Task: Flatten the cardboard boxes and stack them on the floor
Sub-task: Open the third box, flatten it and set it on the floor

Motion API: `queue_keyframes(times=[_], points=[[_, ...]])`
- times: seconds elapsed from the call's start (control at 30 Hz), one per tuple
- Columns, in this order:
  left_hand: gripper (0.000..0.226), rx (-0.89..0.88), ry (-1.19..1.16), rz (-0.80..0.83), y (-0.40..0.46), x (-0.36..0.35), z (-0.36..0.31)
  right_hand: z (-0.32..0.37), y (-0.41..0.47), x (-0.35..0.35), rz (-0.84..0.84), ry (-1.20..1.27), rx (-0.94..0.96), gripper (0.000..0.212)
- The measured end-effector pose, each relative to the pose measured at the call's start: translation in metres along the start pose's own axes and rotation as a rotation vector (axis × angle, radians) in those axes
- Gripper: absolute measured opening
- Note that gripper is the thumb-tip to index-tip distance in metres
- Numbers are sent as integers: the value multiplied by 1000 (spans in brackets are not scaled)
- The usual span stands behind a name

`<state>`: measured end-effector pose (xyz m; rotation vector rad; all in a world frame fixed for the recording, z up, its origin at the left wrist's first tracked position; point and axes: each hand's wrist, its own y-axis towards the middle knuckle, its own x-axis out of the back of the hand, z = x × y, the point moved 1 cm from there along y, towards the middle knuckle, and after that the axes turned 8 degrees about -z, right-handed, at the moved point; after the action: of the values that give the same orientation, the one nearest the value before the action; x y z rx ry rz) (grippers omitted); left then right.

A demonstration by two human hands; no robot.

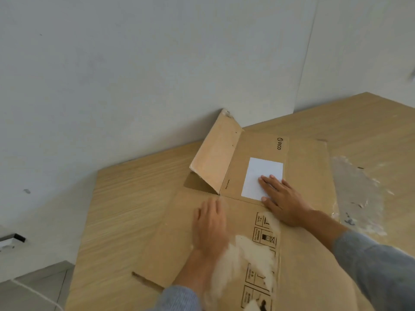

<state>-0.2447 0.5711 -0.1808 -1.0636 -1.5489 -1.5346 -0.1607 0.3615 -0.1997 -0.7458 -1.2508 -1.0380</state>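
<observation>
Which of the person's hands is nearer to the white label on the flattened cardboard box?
Right. The right hand lies flat with its fingers on the white label. The left hand presses the cardboard box below and to the left of the label, apart from it.

The left hand point(210, 225) is smeared by motion, its fingers point(205, 209) running together. The flattened box point(303, 254) runs off the bottom edge, and its printed handling symbols point(262, 239) are too small to read. Both sleeves are cut by the frame. A dark object point(13, 240) at the left edge is unidentifiable.
</observation>
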Motion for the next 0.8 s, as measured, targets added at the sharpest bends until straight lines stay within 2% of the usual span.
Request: queue_keyframes(times=[0.07, 0.17, 0.23, 0.3, 0.43, 0.53, 0.6, 0.67, 0.8], points=[[24, -43, -77, -32, 12, 3, -8, -1, -8, 2, 16, 22, 66, 105], [32, 45, -114, -38, 42, -5, -6, -6, -22, 6, 59, 41, 197, 88], [43, 131, -99, 65, 48, -18, 5, -9, -28, 9, 73, 54, 242, 78], [53, 271, -118, 190, 44, -30, 16, -12, -26, 10, 49, 72, 254, 76], [56, 339, -136, 211, 41, -38, 18, -15, -15, 11, 44, 102, 299, 74], [56, 373, -137, 169, 45, -40, 18, -26, 1, 12, -81, 116, 151, 74], [56, 388, -124, 163, 43, -42, 16, -38, 14, 16, -194, 157, -130, 63], [56, 404, -119, 155, 44, -45, 15, -45, 21, 12, -167, 146, -317, 59], [56, 445, -87, 144, 49, -49, 14, -51, 34, 3, -83, 46, -300, 63]])
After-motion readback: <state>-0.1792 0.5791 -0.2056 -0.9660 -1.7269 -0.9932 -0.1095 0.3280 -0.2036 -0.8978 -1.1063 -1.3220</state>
